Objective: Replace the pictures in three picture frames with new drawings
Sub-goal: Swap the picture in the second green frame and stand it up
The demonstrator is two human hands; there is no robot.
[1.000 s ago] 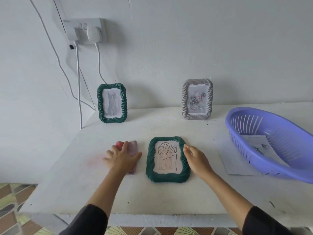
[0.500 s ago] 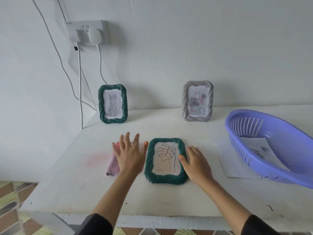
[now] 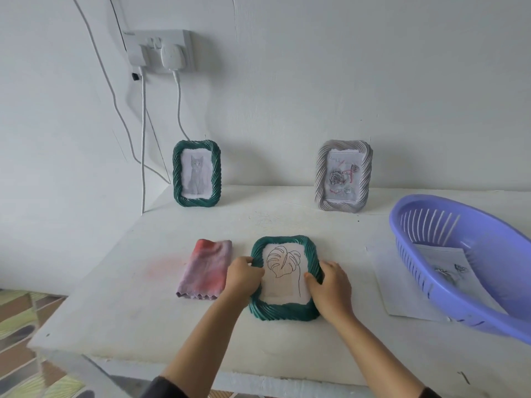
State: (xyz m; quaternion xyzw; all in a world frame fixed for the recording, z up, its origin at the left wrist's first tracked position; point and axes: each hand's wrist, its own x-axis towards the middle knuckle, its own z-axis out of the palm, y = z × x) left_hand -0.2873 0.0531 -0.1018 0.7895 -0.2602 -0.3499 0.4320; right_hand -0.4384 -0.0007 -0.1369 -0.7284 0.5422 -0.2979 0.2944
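A green rope-edged picture frame (image 3: 283,310) lies flat on the white table, showing a leaf line drawing (image 3: 283,267). My left hand (image 3: 242,278) grips its left edge and my right hand (image 3: 330,287) grips its right edge, thumbs over the rim. At the back, a second green frame (image 3: 177,173) with a cat drawing stands against the wall. A grey frame (image 3: 320,173) with a rose drawing stands to its right.
A pink and purple cloth (image 3: 205,268) lies just left of the flat frame. A purple plastic basket (image 3: 471,271) holding sheets of drawings sits at the right, on a loose white sheet (image 3: 393,285). Wall socket with plugs (image 3: 161,51) and hanging cables at back left.
My left hand has come off the cloth and moved right onto the frame's left edge. My right hand has closed on the right edge. The cloth now lies uncovered.
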